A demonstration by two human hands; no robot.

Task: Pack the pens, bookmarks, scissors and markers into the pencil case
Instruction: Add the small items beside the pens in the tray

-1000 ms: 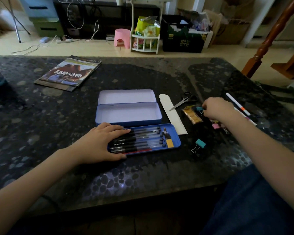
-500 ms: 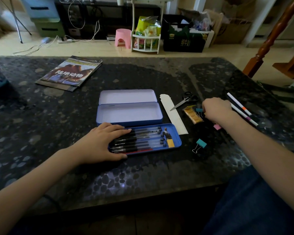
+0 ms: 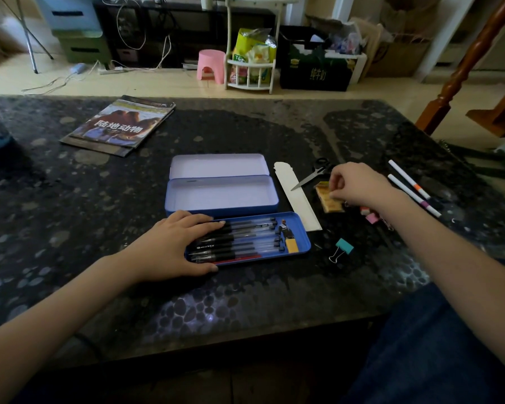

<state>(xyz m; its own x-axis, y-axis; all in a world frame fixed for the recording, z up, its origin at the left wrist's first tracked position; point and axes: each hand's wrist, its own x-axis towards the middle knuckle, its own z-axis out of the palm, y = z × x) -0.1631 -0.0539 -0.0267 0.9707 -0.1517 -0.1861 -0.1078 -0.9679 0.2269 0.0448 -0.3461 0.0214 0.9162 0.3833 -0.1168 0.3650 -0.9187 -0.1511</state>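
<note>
While the blue case (image 3: pixel 222 196) is lying open on the table (image 3: pixel 245 301), long axis running left to right, its tray (image 3: pixel 302 240) of black pens (image 3: pixel 239 243) is sitting just in front. The left hand (image 3: pixel 172 246) is resting flat, fingers straight, on the tray's left end. The right hand (image 3: pixel 359 185) is pinching the yellow bookmark (image 3: pixel 328 199) beside the scissors (image 3: pixel 312 173).

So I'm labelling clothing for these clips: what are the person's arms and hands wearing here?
Nothing that shows. The left hand and right hand are bare, with no gloves, rings or watch visible, and both forearms are uncovered up to the frame edge, with no sleeve in view. Dark blue fabric, perhaps jeans, shows below the right arm.
</note>
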